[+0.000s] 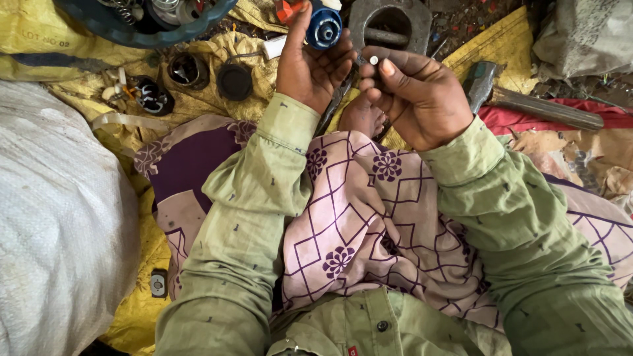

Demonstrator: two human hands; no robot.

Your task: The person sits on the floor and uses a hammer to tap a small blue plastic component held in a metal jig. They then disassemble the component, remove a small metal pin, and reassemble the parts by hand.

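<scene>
The person sits with a purple patterned cloth (369, 217) over the lap, and both green sleeves reach up toward twelve o'clock. The right hand (412, 99) is curled, palm turned in, and its thumb and first finger pinch a tiny pale round bit (374, 60). That bit looks hard and very light, and so small that it could slip away, so fingertips are the best way to keep it. Just beside it, at about ten o'clock, the left hand (313, 62) is turned palm up. Its fingers close loosely around a blue round part (324, 28) with ribs on it. This part looks stiff, like plastic, light, and easy to hold by its rim. The two hands are nearly touching. Farther off, a hammer (527, 102) lies at two o'clock on the red cloth (547, 125). A grey metal block with a hole (390, 23) sits at twelve o'clock. A dark tray (142, 29) of small parts lies at eleven o'clock, on the yellow sack (79, 49).
</scene>
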